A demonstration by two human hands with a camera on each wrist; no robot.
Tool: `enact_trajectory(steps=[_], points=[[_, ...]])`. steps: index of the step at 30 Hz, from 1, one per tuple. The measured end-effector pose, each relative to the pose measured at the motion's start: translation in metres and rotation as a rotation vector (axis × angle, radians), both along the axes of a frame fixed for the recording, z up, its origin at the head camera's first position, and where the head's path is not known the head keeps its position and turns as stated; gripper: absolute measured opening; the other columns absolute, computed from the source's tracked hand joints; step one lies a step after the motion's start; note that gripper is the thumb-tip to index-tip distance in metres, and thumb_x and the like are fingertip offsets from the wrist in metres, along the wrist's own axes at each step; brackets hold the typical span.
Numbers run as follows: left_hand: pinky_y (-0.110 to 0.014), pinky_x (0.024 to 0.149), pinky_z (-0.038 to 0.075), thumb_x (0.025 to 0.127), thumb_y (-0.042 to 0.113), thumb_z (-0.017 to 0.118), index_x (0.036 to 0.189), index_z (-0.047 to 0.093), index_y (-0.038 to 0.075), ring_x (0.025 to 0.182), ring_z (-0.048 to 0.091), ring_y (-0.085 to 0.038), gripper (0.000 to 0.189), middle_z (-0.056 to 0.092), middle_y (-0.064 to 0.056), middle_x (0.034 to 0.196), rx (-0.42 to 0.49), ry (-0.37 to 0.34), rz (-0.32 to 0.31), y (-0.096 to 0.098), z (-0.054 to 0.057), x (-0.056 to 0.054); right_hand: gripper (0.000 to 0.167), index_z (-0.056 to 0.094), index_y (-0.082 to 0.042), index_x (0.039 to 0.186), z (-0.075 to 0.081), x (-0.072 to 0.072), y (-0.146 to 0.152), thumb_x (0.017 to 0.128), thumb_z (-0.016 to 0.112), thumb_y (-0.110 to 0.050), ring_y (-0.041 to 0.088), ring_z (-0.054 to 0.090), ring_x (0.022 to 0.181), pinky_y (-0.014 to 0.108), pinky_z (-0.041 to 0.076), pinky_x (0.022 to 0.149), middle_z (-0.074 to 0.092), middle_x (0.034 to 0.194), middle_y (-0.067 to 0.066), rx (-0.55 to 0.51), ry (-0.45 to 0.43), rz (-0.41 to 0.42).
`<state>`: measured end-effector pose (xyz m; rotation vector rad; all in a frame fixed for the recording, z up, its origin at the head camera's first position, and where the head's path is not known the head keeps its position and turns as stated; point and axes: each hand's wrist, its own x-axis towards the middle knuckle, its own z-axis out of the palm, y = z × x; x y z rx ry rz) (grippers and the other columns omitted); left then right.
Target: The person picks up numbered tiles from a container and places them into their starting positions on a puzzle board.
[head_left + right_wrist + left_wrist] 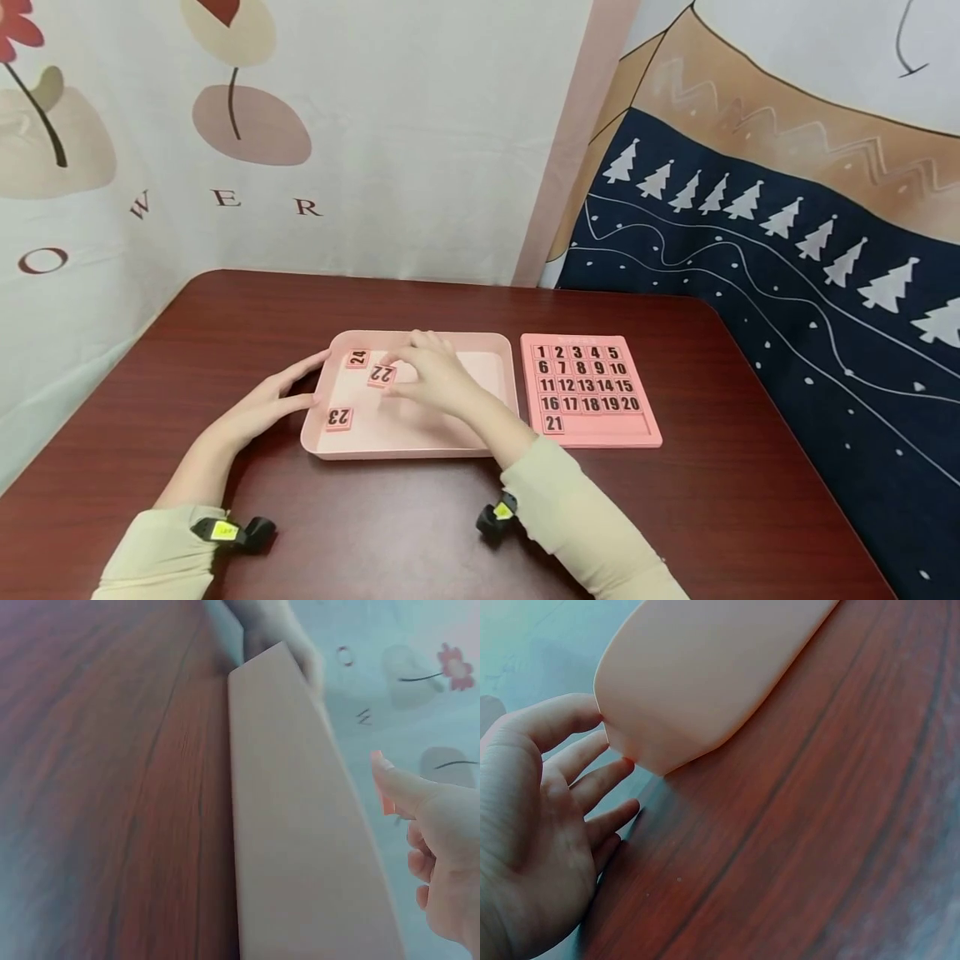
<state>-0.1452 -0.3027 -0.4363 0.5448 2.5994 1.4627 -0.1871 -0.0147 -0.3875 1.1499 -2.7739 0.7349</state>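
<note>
My right hand [435, 375] reaches over the pink tray [480, 354] and pinches a small pink number tile [382, 376] marked 22, upside down in the head view. In the right wrist view the tile [382, 787] shows edge-on at the thumb, raised above the tray's side wall. At the tray's left end my left hand [262, 408] rests its spread fingers and thumb against the rim. Tile 24 [357, 358] lies turned sideways near the tray's back left corner. Tile 23 [339, 418] lies upside down near the front left.
Right of the tray lies a pink number board [600, 433], with tiles 1 to 20 in full rows and tile 21 [553, 424] starting the bottom row. Both stand on a dark red wooden table [390, 533]. Printed curtains [420, 167] hang behind the table and along its right side.
</note>
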Motion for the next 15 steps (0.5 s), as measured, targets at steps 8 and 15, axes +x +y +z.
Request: enact_trajectory(steps=[8, 15], points=[[-0.009, 0.095, 0.021, 0.095, 0.019, 0.061, 0.151, 0.032, 0.017, 0.131, 0.023, 0.004, 0.064, 0.030, -0.011, 0.153, 0.005, 0.014, -0.002, 0.000, -0.001, 0.000, 0.035, 0.071, -0.018, 0.108, 0.008, 0.021, 0.057, 0.077, 0.081, -0.029, 0.016, 0.044, 0.101, 0.041, 0.030, 0.090, 0.054, 0.096, 0.003, -0.196, 0.041, -0.014], [-0.008, 0.094, 0.021, 0.095, 0.017, 0.061, 0.151, 0.032, 0.015, 0.130, 0.023, 0.006, 0.063, 0.029, -0.012, 0.153, 0.022, 0.019, -0.009, 0.000, -0.001, 0.000, 0.036, 0.072, -0.014, 0.103, 0.001, 0.036, 0.105, 0.071, 0.085, -0.023, 0.017, 0.044, 0.096, 0.041, 0.031, 0.084, 0.055, 0.095, 0.002, -0.260, 0.075, -0.088]])
